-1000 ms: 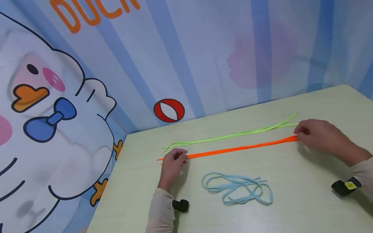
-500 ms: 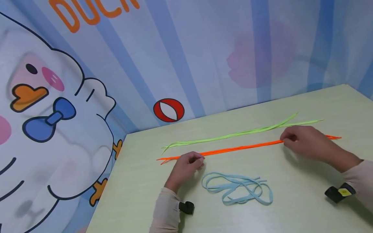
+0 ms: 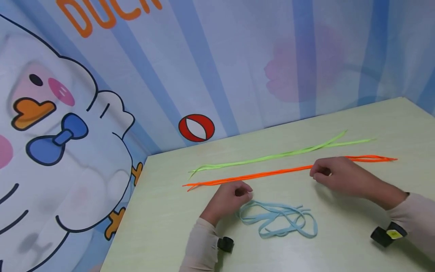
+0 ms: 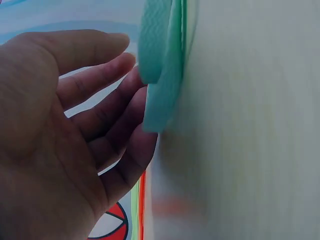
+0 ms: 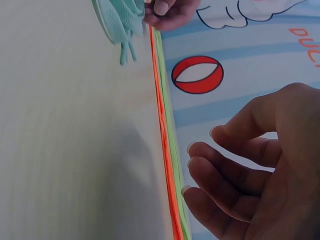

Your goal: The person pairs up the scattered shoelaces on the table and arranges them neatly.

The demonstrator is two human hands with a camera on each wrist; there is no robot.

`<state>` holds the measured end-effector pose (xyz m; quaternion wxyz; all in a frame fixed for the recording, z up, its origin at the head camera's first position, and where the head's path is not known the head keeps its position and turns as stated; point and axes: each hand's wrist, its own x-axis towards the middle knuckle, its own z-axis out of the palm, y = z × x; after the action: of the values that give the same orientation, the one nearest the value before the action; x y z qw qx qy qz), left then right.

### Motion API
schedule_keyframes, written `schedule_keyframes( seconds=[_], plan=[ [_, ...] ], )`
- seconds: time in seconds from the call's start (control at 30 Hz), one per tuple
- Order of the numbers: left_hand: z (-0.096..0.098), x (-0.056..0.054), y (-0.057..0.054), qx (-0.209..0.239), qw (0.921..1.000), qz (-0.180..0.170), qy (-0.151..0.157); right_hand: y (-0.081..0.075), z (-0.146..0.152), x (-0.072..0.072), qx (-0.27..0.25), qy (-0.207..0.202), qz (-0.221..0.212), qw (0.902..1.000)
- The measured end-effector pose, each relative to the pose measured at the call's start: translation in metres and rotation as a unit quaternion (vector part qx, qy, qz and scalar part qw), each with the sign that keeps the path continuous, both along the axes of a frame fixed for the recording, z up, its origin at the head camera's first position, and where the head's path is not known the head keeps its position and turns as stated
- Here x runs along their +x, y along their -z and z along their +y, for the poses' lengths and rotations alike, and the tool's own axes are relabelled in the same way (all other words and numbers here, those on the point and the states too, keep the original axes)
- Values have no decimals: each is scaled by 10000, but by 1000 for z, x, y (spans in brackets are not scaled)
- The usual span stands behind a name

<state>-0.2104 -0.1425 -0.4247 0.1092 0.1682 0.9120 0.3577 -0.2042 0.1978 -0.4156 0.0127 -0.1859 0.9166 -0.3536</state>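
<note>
A light blue flat shoelace (image 3: 259,218) lies in loose loops on the table. My left hand (image 3: 229,200) is at its left end, the fingertips beside the nearest loop. In the left wrist view the fingers bend loosely near the blue lace (image 4: 162,102) and do not grip it; whether they touch it I cannot tell. An orange shoelace (image 3: 261,175) stretches in a doubled line behind both hands. My right hand (image 3: 343,176) hovers in front of the orange lace's right part and hides some of it. Its fingers are loosely bent with nothing between them, as the right wrist view confirms.
Behind the orange lace, a yellow-green shoelace (image 3: 258,160) lies straightened, roughly parallel to it. The pale table (image 3: 153,226) ends at the back against a printed cloth backdrop (image 3: 244,68). A black wrist camera (image 3: 225,244) sits on the left sleeve.
Both hands have left the orange lace, which stays lying straight. My left hand has moved right and nearer to the blue lace; my right hand has moved left and toward the front.
</note>
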Motion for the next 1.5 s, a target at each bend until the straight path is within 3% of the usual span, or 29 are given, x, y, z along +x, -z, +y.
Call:
schedule_keyframes(
  seconds=[0.2, 0.4, 0.7, 0.93, 1.3, 1.5],
  plan=[
    [12, 3, 1, -422, 9987, -120, 241, 2, -13, 8, 43, -331, -89, 9994],
    [24, 9, 0, -536, 9975, -310, 338, 3, -24, 14, 173, -747, -151, 9969],
    [37, 14, 0, -908, 9940, -227, 573, 5, -30, 17, 416, -1107, -371, 9923],
    [42, 17, 0, -1203, 9883, -27, 941, 10, -33, 20, 639, -1123, -426, 9907],
    [47, 21, -5, -473, 9834, -389, 1708, 14, -38, 22, 1092, -1004, -335, 9884],
    [50, 25, -6, -175, 9789, -693, 1914, 16, -38, 21, 1280, -995, -290, 9863]
  ],
)
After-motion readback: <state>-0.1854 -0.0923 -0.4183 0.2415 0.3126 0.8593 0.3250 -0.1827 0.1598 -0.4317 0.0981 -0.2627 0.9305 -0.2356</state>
